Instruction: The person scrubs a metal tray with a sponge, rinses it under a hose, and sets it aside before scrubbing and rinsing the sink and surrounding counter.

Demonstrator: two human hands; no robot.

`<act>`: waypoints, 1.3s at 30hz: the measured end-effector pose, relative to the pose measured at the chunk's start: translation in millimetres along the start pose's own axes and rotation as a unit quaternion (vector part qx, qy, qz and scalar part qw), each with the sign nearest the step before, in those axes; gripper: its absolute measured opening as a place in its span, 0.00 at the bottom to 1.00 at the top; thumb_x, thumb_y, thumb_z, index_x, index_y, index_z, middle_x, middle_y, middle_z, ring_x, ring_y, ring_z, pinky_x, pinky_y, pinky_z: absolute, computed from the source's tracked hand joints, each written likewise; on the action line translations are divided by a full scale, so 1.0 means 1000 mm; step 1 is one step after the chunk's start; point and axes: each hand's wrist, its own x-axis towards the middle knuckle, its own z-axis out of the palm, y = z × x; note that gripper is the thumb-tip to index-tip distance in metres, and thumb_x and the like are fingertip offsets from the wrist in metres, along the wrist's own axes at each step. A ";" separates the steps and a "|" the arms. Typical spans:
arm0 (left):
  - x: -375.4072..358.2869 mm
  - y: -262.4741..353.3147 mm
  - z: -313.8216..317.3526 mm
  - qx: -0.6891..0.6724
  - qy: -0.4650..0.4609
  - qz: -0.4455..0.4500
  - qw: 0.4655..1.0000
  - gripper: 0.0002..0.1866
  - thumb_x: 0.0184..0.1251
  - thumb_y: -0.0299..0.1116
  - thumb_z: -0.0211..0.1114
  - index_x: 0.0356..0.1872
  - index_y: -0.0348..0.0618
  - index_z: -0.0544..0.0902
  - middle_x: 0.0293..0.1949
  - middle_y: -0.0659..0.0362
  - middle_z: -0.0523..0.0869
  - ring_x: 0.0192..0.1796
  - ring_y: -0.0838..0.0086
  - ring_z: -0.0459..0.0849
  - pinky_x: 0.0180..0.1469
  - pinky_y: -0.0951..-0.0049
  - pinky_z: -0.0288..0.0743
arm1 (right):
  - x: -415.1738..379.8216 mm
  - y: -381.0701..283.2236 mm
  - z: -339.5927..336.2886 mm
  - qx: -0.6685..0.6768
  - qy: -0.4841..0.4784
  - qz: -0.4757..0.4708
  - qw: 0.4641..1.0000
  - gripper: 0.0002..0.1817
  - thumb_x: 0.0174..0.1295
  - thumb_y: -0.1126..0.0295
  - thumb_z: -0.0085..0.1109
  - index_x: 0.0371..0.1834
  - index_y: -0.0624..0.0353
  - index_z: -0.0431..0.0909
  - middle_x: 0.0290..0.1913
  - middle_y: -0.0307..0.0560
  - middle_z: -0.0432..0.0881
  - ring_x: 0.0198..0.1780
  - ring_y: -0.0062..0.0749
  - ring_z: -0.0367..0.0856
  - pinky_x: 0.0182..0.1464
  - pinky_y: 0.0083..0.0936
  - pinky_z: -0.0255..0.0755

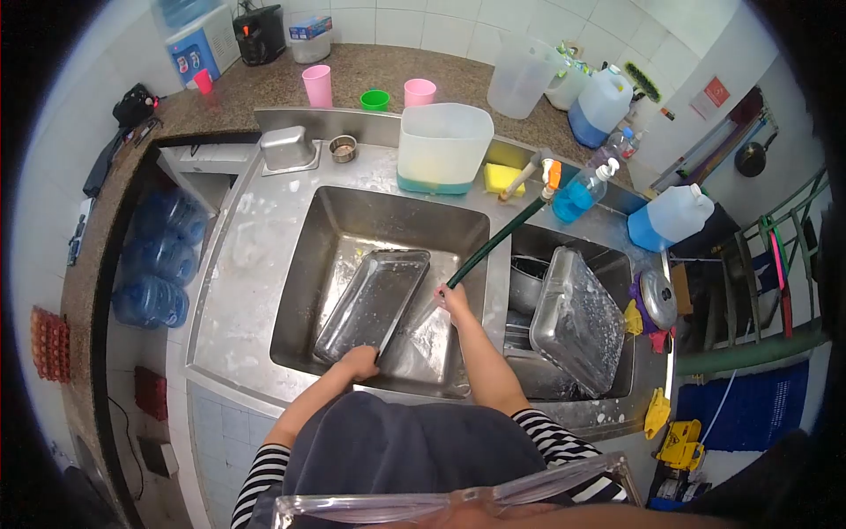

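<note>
My left hand [359,362] grips the near edge of a rectangular metal baking pan [370,304], which lies tilted in the left sink basin [300,264]. In my right hand [453,298] is the end of a dark green hose [498,240], running down from the faucet [531,167] with its orange fitting. Water seems to come from the hose end toward the pan's right side. The fingers of my right hand wrap round the hose. White soapy spots show on the pan's surface.
A soapy metal pan [577,322] leans over pots in the right basin [608,256]. Behind the basins stand a translucent tub [445,145], a yellow sponge [502,178] and a blue soap bottle [579,194]. Pink cups [317,86] and a green cup [374,100] line the counter.
</note>
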 end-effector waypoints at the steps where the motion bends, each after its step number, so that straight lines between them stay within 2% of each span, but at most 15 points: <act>1: 0.008 0.002 0.001 0.003 -0.023 0.009 1.000 0.16 0.42 0.36 0.62 0.32 0.36 0.79 0.36 0.42 0.81 0.42 0.52 0.79 0.46 0.57 0.72 | -0.001 0.000 0.008 -0.084 0.023 -0.043 0.995 0.09 0.62 0.70 0.46 0.44 0.58 0.64 0.40 0.49 0.78 0.41 0.31 0.78 0.37 0.32 0.74; 4: 0.034 0.011 0.013 0.008 -0.078 -0.004 0.997 0.18 0.41 0.37 0.63 0.34 0.35 0.79 0.38 0.43 0.81 0.45 0.52 0.79 0.48 0.59 0.72 | -0.014 -0.002 0.026 -0.012 0.002 0.006 1.000 0.06 0.63 0.73 0.44 0.42 0.59 0.64 0.40 0.49 0.78 0.37 0.32 0.79 0.37 0.31 0.75; 12: 0.079 0.018 0.050 -0.088 0.030 -0.043 0.995 0.31 0.40 0.26 0.64 0.49 0.31 0.62 0.51 0.36 0.66 0.56 0.44 0.66 0.57 0.58 0.64 | -0.028 0.024 0.038 0.256 -0.033 -0.028 0.966 0.22 0.56 0.86 0.47 0.52 0.64 0.52 0.46 0.60 0.73 0.44 0.42 0.78 0.48 0.32 0.76; 16: 0.068 0.003 0.067 -0.112 0.035 -0.036 0.992 0.30 0.41 0.25 0.62 0.49 0.32 0.61 0.51 0.38 0.63 0.57 0.43 0.62 0.59 0.57 0.61 | -0.022 0.039 0.033 0.379 0.005 -0.002 0.925 0.19 0.55 0.85 0.49 0.50 0.64 0.59 0.47 0.58 0.72 0.44 0.37 0.76 0.42 0.25 0.75; 18: 0.065 -0.007 0.066 -0.105 -0.010 -0.015 0.994 0.29 0.42 0.23 0.60 0.49 0.31 0.60 0.53 0.35 0.63 0.58 0.43 0.63 0.59 0.57 0.62 | -0.023 0.043 0.030 0.365 0.039 -0.010 0.930 0.14 0.56 0.82 0.51 0.46 0.64 0.67 0.39 0.54 0.76 0.36 0.34 0.78 0.35 0.23 0.74; 20: 0.061 -0.008 0.058 -0.111 -0.029 -0.024 0.993 0.29 0.43 0.22 0.59 0.49 0.30 0.60 0.52 0.34 0.65 0.57 0.43 0.65 0.58 0.58 0.63 | -0.027 0.040 0.017 -0.005 0.027 0.067 0.997 0.07 0.56 0.81 0.51 0.39 0.67 0.72 0.27 0.48 0.77 0.26 0.34 0.77 0.28 0.25 0.74; 21: 0.056 -0.005 0.052 -0.119 -0.047 -0.038 0.991 0.28 0.43 0.21 0.59 0.49 0.30 0.59 0.52 0.33 0.67 0.56 0.44 0.67 0.57 0.58 0.65 | -0.026 0.042 0.011 -0.074 0.017 0.052 0.996 0.06 0.56 0.74 0.54 0.27 0.66 0.77 0.18 0.49 0.77 0.18 0.39 0.76 0.24 0.32 0.72; 22: 0.051 0.002 0.043 -0.118 -0.049 -0.029 0.991 0.28 0.43 0.21 0.59 0.49 0.30 0.59 0.52 0.33 0.67 0.56 0.44 0.67 0.57 0.58 0.65 | -0.033 0.030 0.004 -0.073 0.026 0.050 0.996 0.06 0.56 0.74 0.54 0.27 0.66 0.77 0.18 0.49 0.77 0.18 0.39 0.76 0.24 0.32 0.72; 24: 0.047 0.012 0.028 -0.085 -0.105 -0.086 0.987 0.27 0.44 0.21 0.58 0.48 0.28 0.59 0.49 0.31 0.71 0.53 0.44 0.72 0.54 0.58 0.68 | -0.048 -0.011 -0.013 -0.452 0.061 -0.183 0.871 0.11 0.54 0.66 0.57 0.23 0.64 0.78 0.19 0.55 0.78 0.21 0.45 0.78 0.27 0.37 0.71; 27: 0.045 0.015 0.031 -0.077 -0.085 -0.072 0.991 0.27 0.45 0.21 0.59 0.48 0.28 0.59 0.46 0.31 0.73 0.50 0.44 0.74 0.51 0.58 0.69 | -0.093 -0.145 -0.033 -0.397 0.168 -0.267 0.862 0.16 0.56 0.60 0.53 0.22 0.64 0.76 0.25 0.61 0.78 0.32 0.54 0.78 0.34 0.44 0.71; 30: 0.043 0.016 0.030 -0.082 -0.083 -0.076 0.990 0.27 0.45 0.22 0.60 0.47 0.28 0.59 0.47 0.32 0.73 0.50 0.45 0.74 0.51 0.59 0.70 | -0.098 -0.250 -0.062 -0.410 0.357 -0.462 0.701 0.12 0.54 0.62 0.56 0.26 0.61 0.72 0.30 0.54 0.72 0.34 0.48 0.73 0.32 0.40 0.67; 31: 0.042 0.015 0.032 -0.082 -0.075 -0.073 0.991 0.26 0.46 0.22 0.60 0.47 0.28 0.60 0.46 0.32 0.73 0.50 0.46 0.75 0.51 0.59 0.70 | -0.104 -0.281 -0.064 -0.460 0.422 -0.508 0.594 0.14 0.54 0.61 0.57 0.32 0.62 0.72 0.37 0.54 0.72 0.40 0.49 0.72 0.33 0.39 0.69; 34: 0.044 0.011 0.035 -0.055 -0.079 -0.073 0.993 0.24 0.47 0.22 0.59 0.46 0.29 0.60 0.45 0.33 0.74 0.49 0.47 0.76 0.50 0.58 0.71 | -0.082 -0.333 -0.069 -0.575 0.476 -0.341 0.572 0.20 0.56 0.56 0.54 0.40 0.64 0.72 0.41 0.55 0.74 0.44 0.45 0.75 0.37 0.38 0.74; 36: 0.045 0.008 0.037 -0.054 -0.074 -0.071 0.993 0.23 0.47 0.23 0.59 0.46 0.29 0.61 0.44 0.34 0.75 0.49 0.47 0.76 0.50 0.58 0.71 | -0.064 -0.346 -0.077 -0.657 0.339 -0.158 0.654 0.21 0.59 0.51 0.48 0.34 0.62 0.76 0.35 0.57 0.80 0.41 0.46 0.79 0.39 0.37 0.74; 39: 0.044 0.005 0.037 -0.053 -0.063 -0.065 0.995 0.23 0.47 0.24 0.59 0.45 0.30 0.62 0.42 0.35 0.77 0.48 0.47 0.77 0.50 0.58 0.72 | -0.033 -0.331 -0.088 -0.643 0.421 -0.178 0.615 0.22 0.61 0.53 0.45 0.32 0.63 0.77 0.32 0.52 0.82 0.35 0.44 0.82 0.33 0.39 0.75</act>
